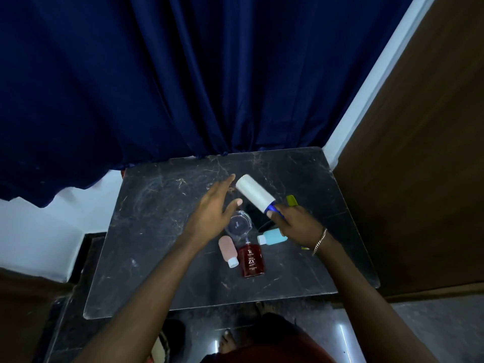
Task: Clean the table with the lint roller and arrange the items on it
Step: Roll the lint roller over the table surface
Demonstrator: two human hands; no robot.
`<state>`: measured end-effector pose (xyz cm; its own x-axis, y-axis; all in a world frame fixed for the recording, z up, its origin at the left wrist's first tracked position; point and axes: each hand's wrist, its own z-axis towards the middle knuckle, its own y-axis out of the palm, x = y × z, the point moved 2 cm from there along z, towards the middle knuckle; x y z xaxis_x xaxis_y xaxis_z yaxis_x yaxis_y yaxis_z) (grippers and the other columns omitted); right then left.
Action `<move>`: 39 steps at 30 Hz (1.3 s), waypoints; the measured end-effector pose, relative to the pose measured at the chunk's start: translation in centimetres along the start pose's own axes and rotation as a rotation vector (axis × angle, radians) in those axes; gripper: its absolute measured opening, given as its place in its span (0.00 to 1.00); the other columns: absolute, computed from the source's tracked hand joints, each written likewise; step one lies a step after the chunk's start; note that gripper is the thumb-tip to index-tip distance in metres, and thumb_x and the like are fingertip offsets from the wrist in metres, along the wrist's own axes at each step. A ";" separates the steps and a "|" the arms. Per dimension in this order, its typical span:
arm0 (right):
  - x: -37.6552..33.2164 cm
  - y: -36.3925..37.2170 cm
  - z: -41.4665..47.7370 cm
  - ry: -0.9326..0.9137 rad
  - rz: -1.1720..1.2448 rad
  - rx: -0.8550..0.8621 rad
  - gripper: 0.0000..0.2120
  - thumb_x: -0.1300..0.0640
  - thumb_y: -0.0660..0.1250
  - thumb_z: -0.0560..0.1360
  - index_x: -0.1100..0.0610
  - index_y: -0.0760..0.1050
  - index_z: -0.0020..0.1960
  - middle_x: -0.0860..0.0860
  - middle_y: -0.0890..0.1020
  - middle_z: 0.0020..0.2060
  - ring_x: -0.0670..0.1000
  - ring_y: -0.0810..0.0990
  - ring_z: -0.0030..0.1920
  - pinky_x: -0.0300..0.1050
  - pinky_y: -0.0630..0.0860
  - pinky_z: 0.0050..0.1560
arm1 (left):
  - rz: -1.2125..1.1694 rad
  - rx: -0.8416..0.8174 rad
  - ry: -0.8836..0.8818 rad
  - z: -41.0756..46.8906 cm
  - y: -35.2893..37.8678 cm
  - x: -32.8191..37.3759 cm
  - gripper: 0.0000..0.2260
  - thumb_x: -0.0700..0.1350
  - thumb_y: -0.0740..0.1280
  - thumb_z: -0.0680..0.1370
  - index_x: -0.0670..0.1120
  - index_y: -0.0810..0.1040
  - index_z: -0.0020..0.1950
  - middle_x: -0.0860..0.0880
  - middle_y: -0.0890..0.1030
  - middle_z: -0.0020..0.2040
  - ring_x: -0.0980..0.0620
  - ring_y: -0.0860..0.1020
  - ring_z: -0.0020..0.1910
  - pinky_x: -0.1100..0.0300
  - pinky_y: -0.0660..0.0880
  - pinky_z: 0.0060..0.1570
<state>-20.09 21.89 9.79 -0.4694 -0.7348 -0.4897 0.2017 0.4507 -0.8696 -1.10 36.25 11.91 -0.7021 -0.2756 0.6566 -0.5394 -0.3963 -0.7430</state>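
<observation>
My right hand (298, 225) grips the blue handle of a lint roller (255, 193), whose white roll points up and to the left above the dark marble table (162, 231). My left hand (217, 205) hovers open beside the roll, fingers spread, just left of it. Under my hands lie a clear glass cup (238, 226), a pink squeeze bottle (227, 250), a red perfume bottle (251, 260) and a light blue squeeze bottle (272, 237), all clustered at the table's middle. A black item (255, 214) is partly hidden behind the roller.
A yellow-green object (291, 200) peeks out behind my right hand. A dark blue curtain (183, 74) hangs at the table's far edge. A brown wooden panel (419, 179) stands close on the right. Bare feet (227, 339) show on the floor below the near edge.
</observation>
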 end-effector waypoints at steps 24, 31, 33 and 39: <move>28.6 0.5 18.6 0.526 -0.184 0.031 0.15 0.58 0.60 0.79 0.67 0.75 0.59 0.64 0.81 0.53 0.64 0.80 0.53 0.56 0.77 0.55 | 0.536 -0.193 -0.140 14.9 6.5 -2.5 0.40 0.71 0.52 0.79 0.50 0.45 0.83 0.46 0.46 0.84 0.47 0.43 0.83 0.42 0.52 0.80; 30.5 1.6 20.6 0.550 -0.428 -0.059 0.17 0.55 0.61 0.80 0.66 0.72 0.62 0.62 0.80 0.57 0.61 0.80 0.56 0.55 0.77 0.58 | 0.562 -0.214 -0.160 15.6 7.7 -3.5 0.40 0.71 0.50 0.79 0.50 0.43 0.83 0.46 0.46 0.84 0.46 0.43 0.83 0.43 0.49 0.81; 28.9 1.7 20.6 0.538 -0.442 -0.027 0.15 0.54 0.62 0.79 0.65 0.75 0.58 0.62 0.82 0.51 0.62 0.82 0.51 0.57 0.79 0.53 | 0.559 -0.213 -0.163 15.6 7.9 -3.9 0.40 0.71 0.50 0.80 0.50 0.43 0.83 0.46 0.46 0.84 0.46 0.43 0.83 0.43 0.50 0.81; 24.0 5.2 22.2 0.260 -0.400 -0.093 0.14 0.55 0.54 0.82 0.63 0.73 0.57 0.62 0.84 0.47 0.64 0.84 0.48 0.55 0.79 0.46 | 0.542 -0.220 -0.194 15.0 7.9 -4.9 0.40 0.71 0.51 0.79 0.50 0.43 0.83 0.46 0.46 0.84 0.46 0.43 0.83 0.42 0.51 0.81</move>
<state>-11.19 -4.63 -7.86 -0.6963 -0.7138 -0.0754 -0.1105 0.2104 -0.9714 5.11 21.31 4.76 -0.8170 -0.5497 0.1743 -0.2275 0.0295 -0.9733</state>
